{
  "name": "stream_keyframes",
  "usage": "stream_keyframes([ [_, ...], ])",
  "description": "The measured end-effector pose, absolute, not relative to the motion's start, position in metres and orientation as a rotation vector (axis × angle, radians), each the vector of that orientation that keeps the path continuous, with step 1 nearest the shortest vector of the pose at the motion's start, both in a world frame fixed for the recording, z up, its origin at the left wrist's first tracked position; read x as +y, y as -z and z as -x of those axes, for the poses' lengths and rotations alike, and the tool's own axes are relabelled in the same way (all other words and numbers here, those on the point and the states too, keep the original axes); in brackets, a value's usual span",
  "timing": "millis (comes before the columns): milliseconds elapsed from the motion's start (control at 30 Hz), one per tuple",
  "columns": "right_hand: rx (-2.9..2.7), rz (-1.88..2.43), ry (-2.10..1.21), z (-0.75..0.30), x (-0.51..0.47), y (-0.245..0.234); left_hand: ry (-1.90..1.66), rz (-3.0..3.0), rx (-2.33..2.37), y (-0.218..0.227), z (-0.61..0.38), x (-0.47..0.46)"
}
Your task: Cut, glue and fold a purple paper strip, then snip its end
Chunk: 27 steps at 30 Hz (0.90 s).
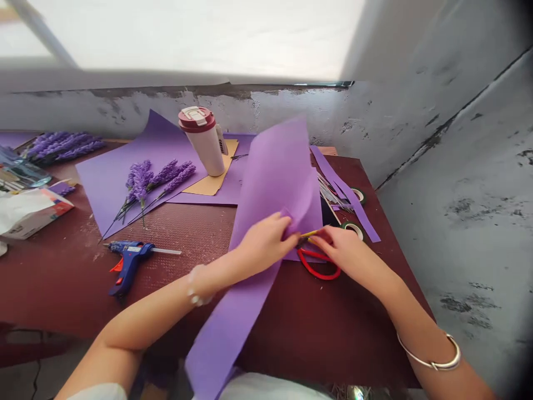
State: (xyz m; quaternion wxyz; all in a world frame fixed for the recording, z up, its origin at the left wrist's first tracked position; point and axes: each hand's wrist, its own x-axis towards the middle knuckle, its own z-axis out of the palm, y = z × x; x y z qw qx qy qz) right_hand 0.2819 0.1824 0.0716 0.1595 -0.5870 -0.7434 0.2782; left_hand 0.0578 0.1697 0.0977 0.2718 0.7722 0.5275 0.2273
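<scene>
A large sheet of purple paper curls upright at the middle of the table, and its lower end hangs toward me over the front edge. My left hand is closed on this paper near its right side. Close by, my right hand pinches a thin yellow item, whose kind I cannot make out. Just below my right fingers are red-handled scissors; their blades are hidden by the hands and paper.
Left on the table are a blue glue gun, purple flower stems and a tissue pack. Behind stands a lidded cup on tan paper. At right lie purple strips and tape rolls, beside a wall.
</scene>
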Motion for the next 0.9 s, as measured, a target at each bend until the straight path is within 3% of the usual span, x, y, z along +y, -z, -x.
stream_keyframes([
  [100,-1.811,1.634,-0.558,-0.291,0.19,-0.063,-0.536,-1.972,1.239,-0.061,-0.087,0.189],
  [200,-1.821,1.475,-0.63,-0.286,0.19,-0.049,-0.61,-1.912,1.212,-0.045,-0.078,0.199],
  [500,-1.717,1.412,-1.066,-0.229,0.204,-0.043,-0.977,-1.708,1.261,-0.037,-0.044,0.216],
  [733,-1.768,1.445,-0.942,-0.223,0.213,-0.034,-1.109,-1.594,1.503,-0.053,0.011,0.235],
  [900,-1.858,1.441,-0.816,-0.226,0.207,-0.028,-0.972,-1.419,1.467,-0.047,0.039,0.246],
])
